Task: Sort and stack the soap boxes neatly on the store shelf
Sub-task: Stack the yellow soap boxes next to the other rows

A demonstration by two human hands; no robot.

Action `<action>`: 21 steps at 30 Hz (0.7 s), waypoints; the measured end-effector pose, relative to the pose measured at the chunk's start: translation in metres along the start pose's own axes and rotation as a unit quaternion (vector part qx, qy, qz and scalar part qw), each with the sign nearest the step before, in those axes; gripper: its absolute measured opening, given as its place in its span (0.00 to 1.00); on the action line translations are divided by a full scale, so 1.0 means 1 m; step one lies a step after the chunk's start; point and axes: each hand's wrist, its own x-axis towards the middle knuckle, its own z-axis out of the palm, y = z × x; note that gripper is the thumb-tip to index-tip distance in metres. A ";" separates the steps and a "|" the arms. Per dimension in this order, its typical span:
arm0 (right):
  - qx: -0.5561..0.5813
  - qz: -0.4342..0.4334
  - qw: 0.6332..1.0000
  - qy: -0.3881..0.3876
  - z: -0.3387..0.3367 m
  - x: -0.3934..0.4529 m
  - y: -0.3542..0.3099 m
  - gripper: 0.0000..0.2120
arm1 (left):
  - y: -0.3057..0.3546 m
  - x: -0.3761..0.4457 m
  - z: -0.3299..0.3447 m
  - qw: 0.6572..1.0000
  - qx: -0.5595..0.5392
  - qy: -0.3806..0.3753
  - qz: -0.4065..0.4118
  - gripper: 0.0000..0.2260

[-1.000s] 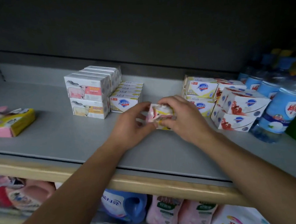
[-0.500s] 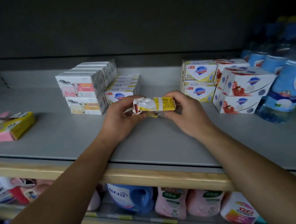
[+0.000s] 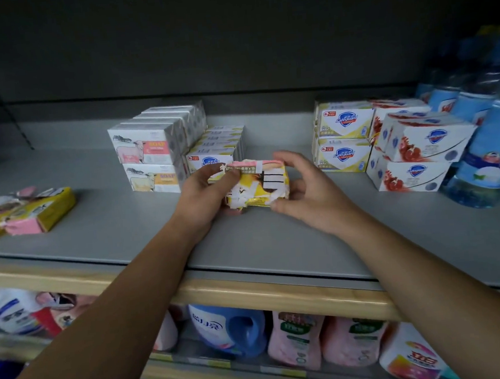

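Yellow-and-pink soap pack [image 3: 256, 186] held just above the grey shelf [image 3: 112, 222], mid-front, between the cow-print soap boxes [image 3: 149, 158] on the left and the Safeguard boxes [image 3: 342, 137] on the right. Looked like two wrapped bars, pink one on top of yellow.

Handling, judged: light, solid core, but the wrapper looked crumpled and torn at the left end. Paper skin likely slippery over the bar, prone to tearing further. Best taken by the two short ends or flat faces, not by loose wrapper flaps. Stiff enough to stack flat.

Left hand [image 3: 204, 192]: grip clamped on the pack's left end, thumb on top, fingers curled under. Right hand [image 3: 302, 191]: grip partly apart, fingers curved round the right end, fingertips touching the top edge and the lower corner, thumb side hard to read. Counted as holding, loosely.

Similar yellow and pink packs [image 3: 28, 213] lying skewed at the shelf's far left, well apart from the hands; probable home for this one, unsure. Pomegranate-print boxes [image 3: 418, 154] stacked crooked at right, beside water bottles [image 3: 489, 155]. Detergent jugs [image 3: 232, 329] on the shelf below.
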 end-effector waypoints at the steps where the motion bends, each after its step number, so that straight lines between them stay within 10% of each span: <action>1: -0.016 0.010 1.000 0.022 0.001 0.001 0.000 0.32 | 0.001 0.000 0.001 1.000 0.001 0.000 -0.003 0.13; 6: 0.119 0.129 0.982 0.067 0.000 0.006 -0.004 0.10 | 0.006 0.000 0.000 1.000 0.006 -0.016 -0.016 0.22; 12: 0.099 0.226 0.969 0.029 -0.004 0.009 -0.006 0.25 | 0.005 -0.002 0.003 0.999 0.033 -0.026 -0.009 0.17; 21: 0.109 0.093 0.981 0.128 0.001 0.014 0.003 0.06 | 0.001 -0.004 0.000 0.996 0.033 -0.066 0.049 0.11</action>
